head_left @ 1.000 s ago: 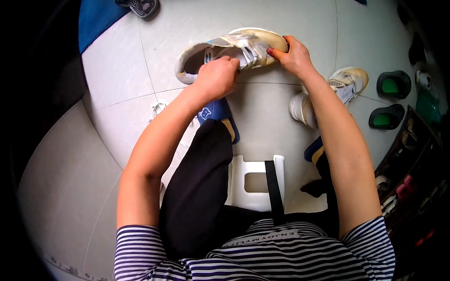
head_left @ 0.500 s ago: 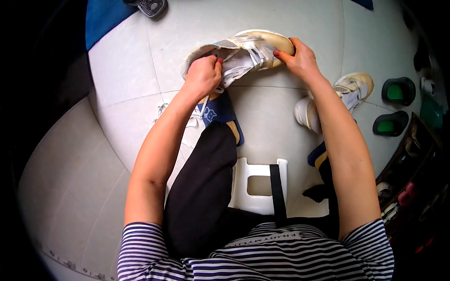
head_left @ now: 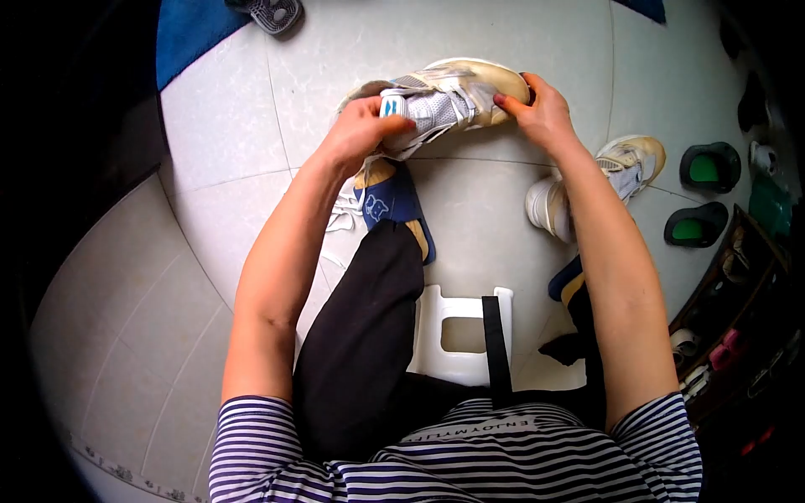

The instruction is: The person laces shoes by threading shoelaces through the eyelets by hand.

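Note:
A worn white and beige sneaker (head_left: 459,94) is held up between my two hands above the tiled floor. My left hand (head_left: 360,134) grips it at the collar by the heel, thumb beside the white tongue (head_left: 394,105) with its blue-green label. The toe end sits in my right hand (head_left: 541,113), thumb on top and fingers around the far side. A lace dangles from the shoe near my left hand. The matching sneaker (head_left: 625,163) rests on the floor beyond my right forearm, which partly hides it.
Loose white laces (head_left: 340,220) lie by my foot in a blue slipper (head_left: 392,201). Between my legs is a white plastic stool (head_left: 429,335). Green-lined dark slippers (head_left: 709,168) and a shoe rack (head_left: 721,335) are at the right. A grey-soled shoe (head_left: 272,12) lies at the top.
My left hand has come out of the shoe's opening and now grips the collar. The tongue's label has come into sight. My right hand stays at the toe.

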`<action>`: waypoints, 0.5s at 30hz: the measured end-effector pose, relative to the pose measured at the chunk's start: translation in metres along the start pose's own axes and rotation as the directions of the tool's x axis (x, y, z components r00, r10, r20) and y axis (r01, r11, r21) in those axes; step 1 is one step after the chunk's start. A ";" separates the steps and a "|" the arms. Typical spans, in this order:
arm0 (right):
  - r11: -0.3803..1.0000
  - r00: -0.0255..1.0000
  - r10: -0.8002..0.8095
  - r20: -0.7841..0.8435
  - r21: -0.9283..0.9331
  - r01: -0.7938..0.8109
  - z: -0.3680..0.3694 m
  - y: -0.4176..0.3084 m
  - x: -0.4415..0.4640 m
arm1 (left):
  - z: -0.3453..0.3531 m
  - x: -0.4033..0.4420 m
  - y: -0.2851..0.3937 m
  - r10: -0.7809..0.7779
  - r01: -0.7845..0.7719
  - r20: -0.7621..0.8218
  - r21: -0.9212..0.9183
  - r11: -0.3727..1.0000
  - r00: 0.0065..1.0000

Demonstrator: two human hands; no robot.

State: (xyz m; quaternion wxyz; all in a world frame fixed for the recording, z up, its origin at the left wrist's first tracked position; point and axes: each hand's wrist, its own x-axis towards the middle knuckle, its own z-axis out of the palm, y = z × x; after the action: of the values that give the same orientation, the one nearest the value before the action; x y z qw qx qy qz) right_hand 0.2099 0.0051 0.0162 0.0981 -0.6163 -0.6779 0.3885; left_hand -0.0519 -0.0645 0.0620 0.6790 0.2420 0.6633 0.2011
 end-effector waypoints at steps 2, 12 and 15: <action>0.995 0.996 -0.054 -0.068 0.075 0.060 -0.003 0.000 0.000 | -0.003 -0.007 -0.019 0.170 -0.144 0.134 -0.182 0.973 0.976; 0.985 0.981 -0.113 -0.157 -0.150 0.089 -0.040 -0.015 0.029 | 0.026 -0.012 -0.006 0.288 -0.263 0.116 -0.191 0.946 0.951; 0.956 0.931 -0.202 -0.304 -0.269 0.119 -0.031 -0.012 0.020 | 0.034 -0.012 0.006 0.183 -0.141 0.082 -0.363 0.921 0.980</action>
State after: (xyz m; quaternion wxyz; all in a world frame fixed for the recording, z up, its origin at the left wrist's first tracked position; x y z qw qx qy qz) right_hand 0.2153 0.0365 0.0389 0.1639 -0.6217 -0.7434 0.1842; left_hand -0.0181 -0.0685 0.0755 0.7295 0.1804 0.5536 0.3590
